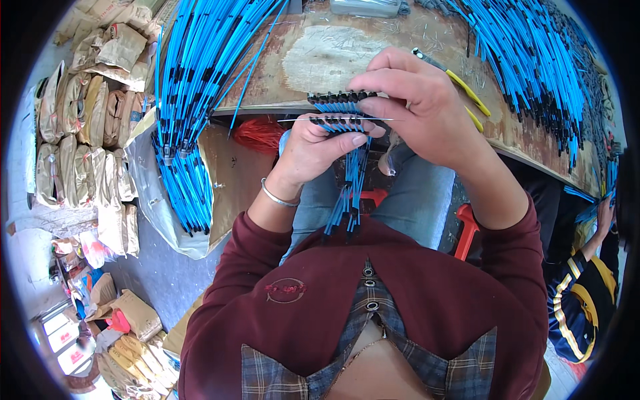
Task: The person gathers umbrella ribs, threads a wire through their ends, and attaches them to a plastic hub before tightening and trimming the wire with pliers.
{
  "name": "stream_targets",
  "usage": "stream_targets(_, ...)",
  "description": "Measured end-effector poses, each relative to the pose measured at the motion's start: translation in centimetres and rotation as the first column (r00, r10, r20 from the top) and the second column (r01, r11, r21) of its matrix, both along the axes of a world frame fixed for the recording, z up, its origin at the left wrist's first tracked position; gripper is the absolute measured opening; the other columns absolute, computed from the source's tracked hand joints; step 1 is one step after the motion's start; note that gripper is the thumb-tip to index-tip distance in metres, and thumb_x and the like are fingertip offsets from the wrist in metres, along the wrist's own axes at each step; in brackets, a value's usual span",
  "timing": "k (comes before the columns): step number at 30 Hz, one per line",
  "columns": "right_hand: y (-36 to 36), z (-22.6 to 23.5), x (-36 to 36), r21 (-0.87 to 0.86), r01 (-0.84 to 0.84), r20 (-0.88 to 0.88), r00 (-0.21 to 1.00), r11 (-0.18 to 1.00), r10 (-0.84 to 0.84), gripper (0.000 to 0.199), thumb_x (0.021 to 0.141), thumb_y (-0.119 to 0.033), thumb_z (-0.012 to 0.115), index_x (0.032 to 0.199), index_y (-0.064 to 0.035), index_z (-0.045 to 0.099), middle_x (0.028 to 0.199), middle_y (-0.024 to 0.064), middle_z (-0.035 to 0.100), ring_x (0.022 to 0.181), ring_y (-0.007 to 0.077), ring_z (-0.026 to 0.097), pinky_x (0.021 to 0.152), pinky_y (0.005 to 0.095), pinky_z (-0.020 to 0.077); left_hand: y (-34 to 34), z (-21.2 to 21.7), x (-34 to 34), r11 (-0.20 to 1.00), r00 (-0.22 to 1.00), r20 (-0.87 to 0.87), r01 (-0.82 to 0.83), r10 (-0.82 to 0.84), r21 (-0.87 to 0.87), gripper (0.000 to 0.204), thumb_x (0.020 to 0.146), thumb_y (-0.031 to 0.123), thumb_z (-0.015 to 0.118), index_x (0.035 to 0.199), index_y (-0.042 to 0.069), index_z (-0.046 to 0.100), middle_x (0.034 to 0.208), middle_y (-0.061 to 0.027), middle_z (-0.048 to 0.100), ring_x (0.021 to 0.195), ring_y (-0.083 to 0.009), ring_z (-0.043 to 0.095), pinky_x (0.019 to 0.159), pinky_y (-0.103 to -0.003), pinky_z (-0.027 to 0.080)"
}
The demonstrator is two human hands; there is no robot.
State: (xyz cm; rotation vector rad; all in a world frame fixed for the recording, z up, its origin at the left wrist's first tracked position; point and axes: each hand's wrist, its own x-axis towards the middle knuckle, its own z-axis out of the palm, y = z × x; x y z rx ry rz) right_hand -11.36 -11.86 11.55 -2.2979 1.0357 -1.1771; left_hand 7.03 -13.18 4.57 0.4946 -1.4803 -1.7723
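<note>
My left hand [313, 152] is closed around a bundle of thin blue rods with black ends [357, 167], just off the table's near edge. The black ends stand in two rows at the top, and the rods hang down toward my lap. A thin metal wire [291, 121] runs crosswise along the lower row and sticks out at both sides. At the right end of the rows, my right hand [430, 100] has its thumb and forefinger pinched on a black end of the upper row.
Large piles of blue rods lie at left [200, 60] and right [527, 53] on the wooden table [260, 83]. Yellow-handled pliers [470, 93] rest right of my hand. A white sack [150, 193] holds more rods; red strands [257, 135] sit beside it. Another person's hand [605, 217] shows far right.
</note>
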Motion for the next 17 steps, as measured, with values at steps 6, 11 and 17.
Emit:
stream_targets(6,0.4,0.5,0.9,-0.061,0.023,-0.039,0.999,0.998,-0.025,0.026,0.069,0.005,0.062,0.094,-0.0017,0.059,0.082,0.0087,0.052,0.073,0.0229,0.054,0.062,0.0303,0.0448,0.0,-0.5,0.3,1.0,0.998,0.06,-0.004,0.003,0.012,0.023,0.078,-0.001,0.062,0.101,-0.001,0.062,0.092,-0.0064,0.066,0.087,-0.0111,0.059,0.078,-0.025,0.048)
stream_targets(11,0.4,0.4,1.3,-0.13,0.049,-0.09,0.994,0.99,-0.061,0.026,0.068,0.006,0.061,0.094,-0.0016,0.059,0.083,0.0091,0.052,0.074,0.0234,0.055,0.062,0.031,0.0451,0.0,-1.1,0.1,0.999,0.997,0.061,-0.039,0.036,0.035,0.024,0.077,-0.002,0.064,0.101,0.001,0.063,0.088,-0.0031,0.065,0.083,-0.0086,0.057,0.074,-0.023,0.047)
stream_targets(17,0.2,0.1,1.4,-0.153,0.022,-0.091,0.995,0.988,-0.036,0.027,0.069,0.004,0.061,0.095,-0.0026,0.058,0.086,0.0098,0.052,0.076,0.0248,0.055,0.066,0.0319,0.0458,-0.1,-1.2,0.2,1.0,1.0,0.025,0.003,-0.002,-0.017,0.026,0.078,-0.002,0.063,0.103,0.001,0.062,0.092,-0.0025,0.064,0.083,-0.0072,0.056,0.074,-0.023,0.046)
